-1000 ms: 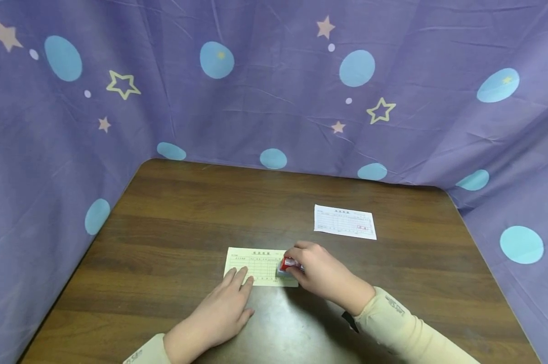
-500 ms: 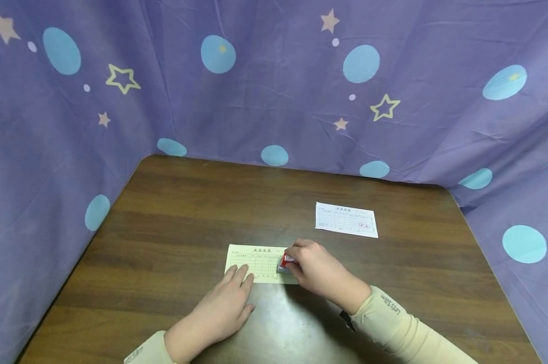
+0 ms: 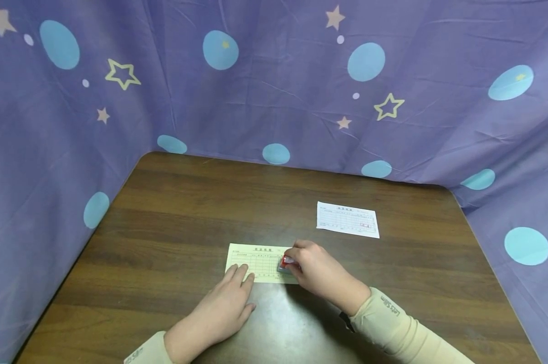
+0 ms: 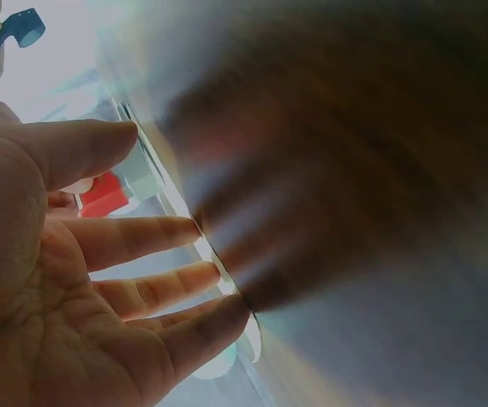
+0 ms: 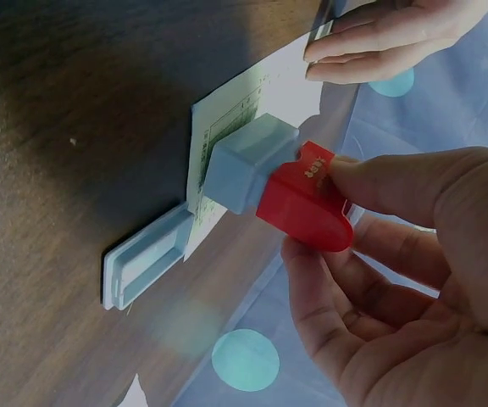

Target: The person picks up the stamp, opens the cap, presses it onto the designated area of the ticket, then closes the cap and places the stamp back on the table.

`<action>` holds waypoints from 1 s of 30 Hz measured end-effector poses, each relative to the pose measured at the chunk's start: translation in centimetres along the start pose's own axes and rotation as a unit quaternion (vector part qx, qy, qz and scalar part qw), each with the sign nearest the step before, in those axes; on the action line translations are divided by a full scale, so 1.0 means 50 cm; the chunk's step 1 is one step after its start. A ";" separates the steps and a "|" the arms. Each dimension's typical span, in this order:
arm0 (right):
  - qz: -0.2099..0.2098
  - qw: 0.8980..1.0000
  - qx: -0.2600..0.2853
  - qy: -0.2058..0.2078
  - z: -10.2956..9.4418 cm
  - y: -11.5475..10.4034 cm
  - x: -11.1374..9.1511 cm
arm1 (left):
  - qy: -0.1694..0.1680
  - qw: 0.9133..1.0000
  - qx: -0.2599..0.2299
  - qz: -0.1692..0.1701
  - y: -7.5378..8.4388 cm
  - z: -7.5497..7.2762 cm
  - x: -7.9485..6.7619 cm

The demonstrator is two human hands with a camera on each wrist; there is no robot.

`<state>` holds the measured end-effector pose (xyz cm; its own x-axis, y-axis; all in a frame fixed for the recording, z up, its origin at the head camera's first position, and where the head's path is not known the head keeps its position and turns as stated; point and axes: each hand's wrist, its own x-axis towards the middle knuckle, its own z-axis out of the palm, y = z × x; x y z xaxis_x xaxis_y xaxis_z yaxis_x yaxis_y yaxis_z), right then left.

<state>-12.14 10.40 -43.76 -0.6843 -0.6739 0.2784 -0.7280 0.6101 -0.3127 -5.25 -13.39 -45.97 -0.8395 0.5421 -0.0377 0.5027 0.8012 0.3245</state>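
A red-topped stamp [image 5: 305,201] with a clear grey-blue base stands on a pale yellow printed form [image 3: 260,249]. My right hand [image 3: 317,268] pinches the stamp's red top between thumb and fingers, near the form's right end. The fingers of my left hand [image 3: 221,306] lie nearly straight with their tips on the form's lower left part. In the left wrist view the left fingertips touch the paper's edge, and the red stamp [image 4: 104,195] shows beyond the thumb. A grey-blue stamp cap [image 5: 148,257] lies beside the form in the right wrist view; the right hand hides it in the head view.
A white printed form [image 3: 348,219] with a red mark near its lower right lies farther back on the brown wooden table [image 3: 201,197]. A purple curtain [image 3: 274,76] with stars and ovals hangs along the table's back and sides.
The head view has shifted slightly. The right hand keeps its hold on the stamp over the form, and the left hand stays on the paper.
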 end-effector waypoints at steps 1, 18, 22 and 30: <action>-0.001 1.000 0.000 0.000 0.000 0.000 -0.001 | -0.001 1.000 -0.001 -0.001 0.000 0.000 0.000; -0.014 1.000 -0.011 -0.003 0.005 0.002 0.000 | 0.002 1.000 -0.011 -0.010 0.004 -0.002 -0.001; -0.015 1.000 -0.011 -0.007 0.004 0.001 0.002 | 0.005 1.000 -0.007 -0.008 0.004 -0.001 -0.002; -0.008 1.000 -0.009 -0.017 0.002 0.001 0.005 | 0.006 1.000 -0.006 -0.003 0.002 0.001 -0.001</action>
<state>-12.32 10.22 -43.82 -0.6710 -0.6972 0.2525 -0.7398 0.6063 -0.2918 -5.15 -13.33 -45.97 -0.8451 0.5338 -0.0282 0.4951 0.8016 0.3352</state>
